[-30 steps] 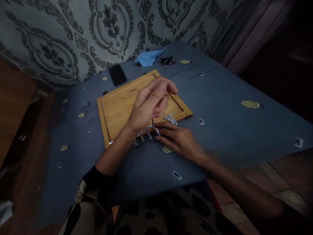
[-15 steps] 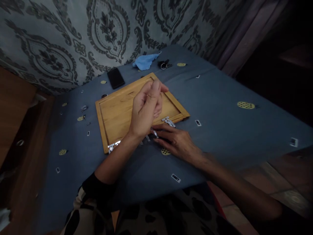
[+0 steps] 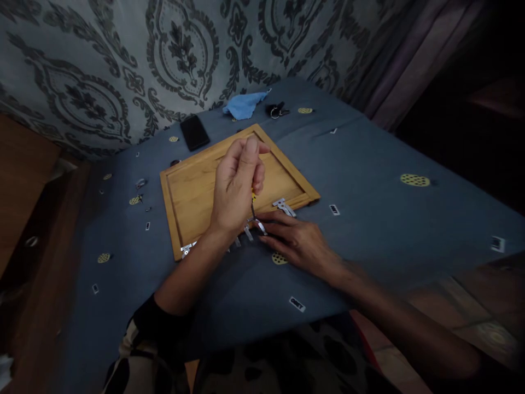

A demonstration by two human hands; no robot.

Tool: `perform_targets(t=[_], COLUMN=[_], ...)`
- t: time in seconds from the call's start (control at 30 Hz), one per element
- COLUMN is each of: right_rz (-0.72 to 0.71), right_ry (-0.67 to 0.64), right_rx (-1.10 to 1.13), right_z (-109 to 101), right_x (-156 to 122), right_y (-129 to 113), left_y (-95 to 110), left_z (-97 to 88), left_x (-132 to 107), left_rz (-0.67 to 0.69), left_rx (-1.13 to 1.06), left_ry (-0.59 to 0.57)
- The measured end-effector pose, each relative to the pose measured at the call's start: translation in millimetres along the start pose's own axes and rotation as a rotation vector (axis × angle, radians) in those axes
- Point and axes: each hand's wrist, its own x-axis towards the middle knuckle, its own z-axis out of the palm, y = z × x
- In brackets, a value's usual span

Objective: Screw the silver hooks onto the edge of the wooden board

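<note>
A wooden framed panel (image 3: 192, 189) lies on the blue cloth. Several metal hinges are at its near edge, one (image 3: 284, 206) at the right, one (image 3: 187, 249) at the left corner, others under my hands. My left hand (image 3: 235, 189) is closed round a thin screwdriver (image 3: 253, 209) held upright, its tip down on a hinge at the panel's near edge. My right hand (image 3: 297, 241) lies low on the cloth, fingers pressed on the hinge (image 3: 258, 225) beside the tip.
A black phone (image 3: 194, 132), a blue rag (image 3: 245, 104) and dark keys (image 3: 276, 110) lie beyond the panel. Small screws and metal bits (image 3: 141, 189) are scattered at the left. The patterned wall rises behind; the cloth's edge drops off near my lap.
My left hand has shifted slightly left and lower over the panel's edge, and the screwdriver shaft shows again below it. My right hand has stayed on the hinge.
</note>
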Motion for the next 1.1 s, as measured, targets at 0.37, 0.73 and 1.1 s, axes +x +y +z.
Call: perform_targets(t=[0.37,0.73,1.1], right_rz=[0.032,0.017,0.013], right_ry=[-0.027,-0.007,-0.019], right_rx=[0.02,-0.001,0.017], right_z=[-2,0,-1], right_x=[1,0,0], right_y=[-2,0,0], left_y=[1,4,-2], left_z=[7.9,3.3,-0.6], left_x=[-4,-1,0], left_rz=[0.013,-0.048,0.01], left_rx=[-0.036,-0.041,0.018], left_ry=[-0.085,-0.158,-0.145])
